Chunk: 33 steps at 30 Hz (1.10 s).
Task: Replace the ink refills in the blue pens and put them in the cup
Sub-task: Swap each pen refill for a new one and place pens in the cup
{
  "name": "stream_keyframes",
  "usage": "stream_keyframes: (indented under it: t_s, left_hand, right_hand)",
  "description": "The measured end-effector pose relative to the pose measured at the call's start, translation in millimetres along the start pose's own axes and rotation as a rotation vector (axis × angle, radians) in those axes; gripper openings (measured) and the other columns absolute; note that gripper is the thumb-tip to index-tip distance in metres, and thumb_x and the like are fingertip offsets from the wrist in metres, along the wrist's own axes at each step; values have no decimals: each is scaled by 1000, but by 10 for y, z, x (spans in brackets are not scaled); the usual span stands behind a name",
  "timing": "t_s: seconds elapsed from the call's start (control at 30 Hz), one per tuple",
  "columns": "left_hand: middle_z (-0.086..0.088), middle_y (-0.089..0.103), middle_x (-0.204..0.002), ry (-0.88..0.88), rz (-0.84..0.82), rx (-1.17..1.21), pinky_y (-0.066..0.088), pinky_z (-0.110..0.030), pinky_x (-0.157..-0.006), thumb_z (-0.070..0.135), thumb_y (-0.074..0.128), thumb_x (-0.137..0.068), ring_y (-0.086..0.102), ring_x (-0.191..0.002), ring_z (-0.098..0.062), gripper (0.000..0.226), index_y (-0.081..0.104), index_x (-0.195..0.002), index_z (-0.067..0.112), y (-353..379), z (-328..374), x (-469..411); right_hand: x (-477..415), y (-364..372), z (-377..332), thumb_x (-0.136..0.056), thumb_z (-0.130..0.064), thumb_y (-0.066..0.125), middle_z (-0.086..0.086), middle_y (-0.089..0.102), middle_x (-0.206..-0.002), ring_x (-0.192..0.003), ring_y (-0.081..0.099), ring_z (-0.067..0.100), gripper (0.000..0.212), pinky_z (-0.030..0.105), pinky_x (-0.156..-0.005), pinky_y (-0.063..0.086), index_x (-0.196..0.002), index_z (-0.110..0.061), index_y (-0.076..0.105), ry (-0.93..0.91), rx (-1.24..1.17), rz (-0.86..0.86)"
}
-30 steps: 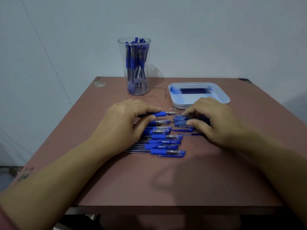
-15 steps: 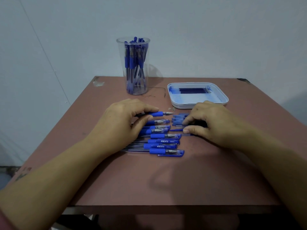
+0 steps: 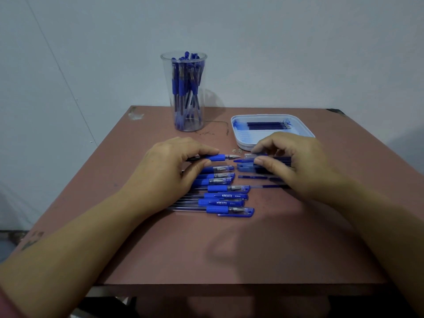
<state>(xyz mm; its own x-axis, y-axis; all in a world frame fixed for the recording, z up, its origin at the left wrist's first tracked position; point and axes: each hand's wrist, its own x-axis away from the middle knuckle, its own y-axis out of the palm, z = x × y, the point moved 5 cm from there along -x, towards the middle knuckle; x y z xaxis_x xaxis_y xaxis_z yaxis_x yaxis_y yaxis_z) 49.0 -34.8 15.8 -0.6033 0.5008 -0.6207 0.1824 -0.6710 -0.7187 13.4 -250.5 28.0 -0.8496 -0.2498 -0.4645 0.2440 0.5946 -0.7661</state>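
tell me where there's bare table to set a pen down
Widest bare patch: the table between the row of pens and its front edge. Also bare: left of the cup down to the left hand, and right of the tray. Crowded: the middle, where the right hand, pens and loose caps bunch below the tray.

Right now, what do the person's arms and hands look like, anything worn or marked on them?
The left hand and right hand are bare: no gloves, rings or watch show. Both forearms are uncovered. The left forearm carries a small dark tattoo-like mark, and a reddish sleeve edge shows at the lower left corner.
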Motion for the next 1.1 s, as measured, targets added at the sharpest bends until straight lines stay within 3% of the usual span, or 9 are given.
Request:
stream_keyframes:
  t_s: [0.1, 0.3, 0.53, 0.63, 0.77, 0.93, 1.1]
  left_hand:
    - [13, 71, -100, 9, -5, 7, 53, -29, -82, 26, 61, -90, 62, -89, -3, 26, 73, -113, 23, 8, 14, -2]
    - [13, 71, -100, 50, -1, 2, 51, -29, -83, 24, 63, -91, 63, -91, -5, 24, 73, -112, 22, 21, 76, -13]
    - [21, 65, -99, 35, 58, 6, 48, -18, -83, 23, 62, -90, 58, -89, 4, 25, 72, -113, 22, -27, 52, 1]
    - [16, 69, -100, 53, 30, 21, 48, -19, -83, 23, 63, -90, 59, -89, 1, 24, 72, -113, 22, -6, 83, -6]
    - [12, 72, -99, 65, 28, 27, 50, -24, -82, 22, 64, -90, 63, -89, -4, 23, 73, -111, 20, -12, 110, 2]
    - [9, 73, -96, 78, 61, 45, 48, -17, -81, 14, 66, -88, 63, -86, -5, 22, 75, -108, 17, -39, 137, 6]
    - [8, 72, -94, 110, 52, 36, 51, -25, -77, 13, 65, -88, 64, -84, -8, 21, 75, -105, 16, -32, 144, 14]
  right_hand:
    - [-11, 38, -43, -87, -28, 65, -33, 62, -94, -89, 60, -3, 24, 8, -78, 43, -93, -48, 56, -38, -49, 25]
    - [-31, 139, -123, -87, -29, 62, -20, 62, -89, -81, 59, 5, 12, 8, -72, 42, -99, -31, 63, -105, -75, 55]
    - [19, 3, -92, -85, -30, 59, -15, 61, -82, -77, 57, 9, 8, 14, -69, 44, -89, -36, 58, -29, -85, 125]
    - [7, 65, -100, -85, -31, 61, -15, 64, -86, -80, 59, 8, 14, 12, -71, 45, -92, -42, 58, -26, -115, 81]
    - [4, 138, -117, -87, -27, 68, -16, 68, -92, -85, 64, 7, 12, 13, -73, 50, -97, -33, 65, -3, -214, 67]
    - [28, 149, -138, -84, -27, 66, -23, 67, -91, -88, 65, 0, 14, 10, -78, 47, -94, -36, 64, -23, -277, 109]
    - [31, 189, -153, -83, -26, 66, -22, 66, -93, -88, 65, -4, 13, 8, -79, 46, -96, -30, 66, -63, -241, 118]
